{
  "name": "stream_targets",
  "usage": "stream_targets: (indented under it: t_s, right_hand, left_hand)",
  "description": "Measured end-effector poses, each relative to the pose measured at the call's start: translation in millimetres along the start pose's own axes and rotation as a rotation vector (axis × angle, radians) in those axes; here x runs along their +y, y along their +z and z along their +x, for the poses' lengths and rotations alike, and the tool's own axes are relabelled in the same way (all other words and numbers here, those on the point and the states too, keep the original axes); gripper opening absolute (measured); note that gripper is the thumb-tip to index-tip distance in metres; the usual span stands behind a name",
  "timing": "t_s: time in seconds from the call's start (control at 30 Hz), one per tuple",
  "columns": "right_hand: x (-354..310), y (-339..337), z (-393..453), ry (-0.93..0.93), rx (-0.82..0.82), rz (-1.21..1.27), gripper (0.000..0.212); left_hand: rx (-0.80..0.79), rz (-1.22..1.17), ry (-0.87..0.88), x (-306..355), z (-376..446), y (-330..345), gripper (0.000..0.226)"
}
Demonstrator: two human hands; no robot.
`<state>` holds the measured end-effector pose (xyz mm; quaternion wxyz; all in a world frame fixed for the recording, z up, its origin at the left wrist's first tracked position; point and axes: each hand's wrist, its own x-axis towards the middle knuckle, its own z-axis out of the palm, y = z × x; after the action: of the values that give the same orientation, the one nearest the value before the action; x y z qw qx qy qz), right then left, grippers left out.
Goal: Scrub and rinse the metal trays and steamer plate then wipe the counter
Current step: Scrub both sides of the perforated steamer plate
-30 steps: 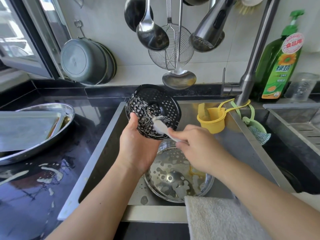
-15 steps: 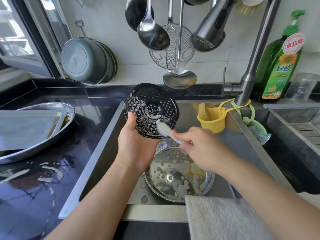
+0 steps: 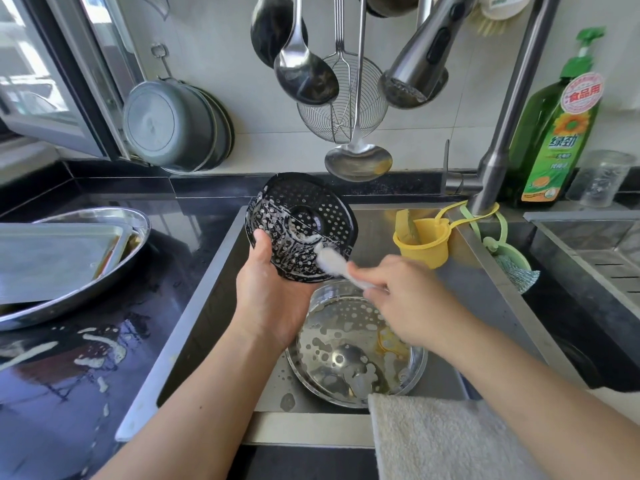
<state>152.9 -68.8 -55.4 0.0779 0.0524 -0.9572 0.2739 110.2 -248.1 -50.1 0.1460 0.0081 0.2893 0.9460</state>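
Both forearms reach forward, converging. The left hand (image 3: 273,299) grips from below, thumb up; the right hand (image 3: 412,299) is curled in a pinching grip, blurred.

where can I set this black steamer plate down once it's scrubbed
Bare sink floor left of the metal bowl; wet counter in front of the stacked trays. Crowded: by the yellow cup.

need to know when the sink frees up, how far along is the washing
Nothing looks finished. In hand: the left hand holds the soapy black steamer plate while the right hand scrubs it with a brush. Left: rinsing it, the sudsy metal steamer basket in the sink, the metal trays, and the foam-streaked counter.
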Motion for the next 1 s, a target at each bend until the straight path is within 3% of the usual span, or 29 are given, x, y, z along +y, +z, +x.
stream_targets:
  t_s: [0.07, 0.17, 0.3, 0.43, 0.57, 0.73, 0.87, 1.0]
  right_hand:
    - [-5, 3, -3, -0.043, -0.036, 0.020, 0.047]
    - [9, -4, 9, 0.066, 0.068, -0.045, 0.046]
    - [-3, 3, -2, -0.026, -0.025, 0.015, 0.046]
    - [8, -1, 9, 0.071, 0.108, -0.056, 0.047]
    - [-13, 6, -6, -0.067, -0.051, 0.063, 0.047]
    - [1, -4, 3, 0.046, 0.094, -0.022, 0.045]
    - [-10, 1, -3, 0.123, 0.000, 0.207, 0.004]
    - [0, -6, -1, 0.288, -0.150, 0.445, 0.023]
  left_hand:
    - [-0.006, -0.026, -0.024, 2, -1, 2, 0.062]
    - [-0.001, -0.031, -0.013, 1, -2, 3, 0.062]
    - [0.007, -0.043, -0.017, 2, -2, 3, 0.061]
    - [0.022, -0.024, -0.007, -1, -1, 1, 0.061]
    - [0.019, -0.039, -0.044, -2, -1, 2, 0.063]
    - [0.025, -0.027, -0.028, -2, -2, 6, 0.061]
    - [0.063, -0.018, 0.051, 0, 7, -1, 0.059]
    - [0.062, 0.026, 0.117, 2, 13, -8, 0.059]
